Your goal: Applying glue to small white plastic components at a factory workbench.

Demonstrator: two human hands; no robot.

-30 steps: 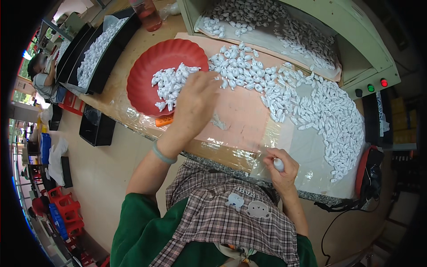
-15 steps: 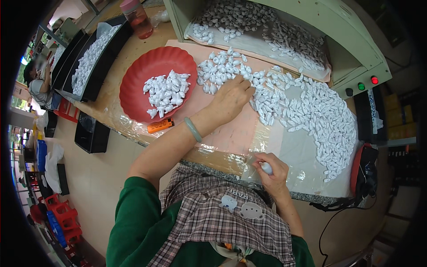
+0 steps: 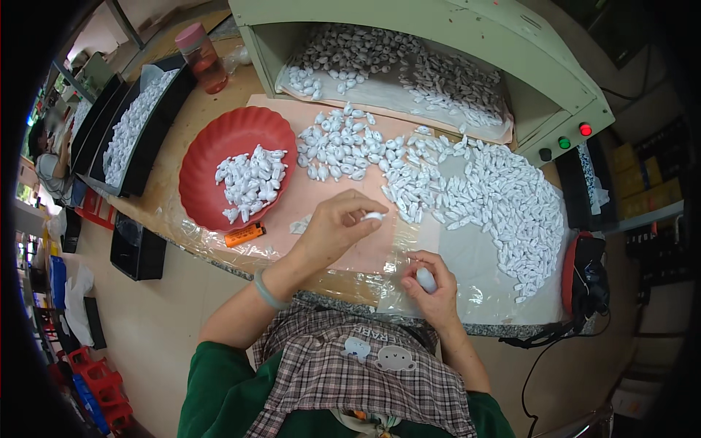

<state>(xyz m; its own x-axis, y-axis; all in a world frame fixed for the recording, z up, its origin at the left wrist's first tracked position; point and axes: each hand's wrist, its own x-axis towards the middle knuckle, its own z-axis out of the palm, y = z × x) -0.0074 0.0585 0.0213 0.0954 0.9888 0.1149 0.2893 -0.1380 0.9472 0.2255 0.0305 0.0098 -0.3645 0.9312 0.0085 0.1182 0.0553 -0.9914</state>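
Note:
My left hand [image 3: 330, 231] is raised over the pink sheet, pinching a small white piece [image 3: 373, 216] between thumb and fingers. Near the table's front edge my right hand [image 3: 440, 298] is closed around a pale, smooth, round-ended object [image 3: 426, 280]; its kind cannot be made out. Rounded white pieces [image 3: 342, 142] lie loose beyond my left hand. Slender white pieces [image 3: 511, 212] spread in a wide band to the right. A red scalloped bowl [image 3: 197, 171] at the left holds a heap of white pieces [image 3: 252, 182] with small projections.
An orange lighter [image 3: 244, 234] lies below the bowl. At the back stands a green metal box [image 3: 431, 36] with white pieces inside and lit buttons. Black trays [image 3: 150, 157] and a pink-lidded bottle [image 3: 202, 60] are at the left. A black-and-red bag [image 3: 588, 277] sits at the right edge.
My left hand has drawn back from the loose white pieces toward me, now with one piece in its fingertips. My right hand still grips the pale object, which has turned slightly. The view has shifted.

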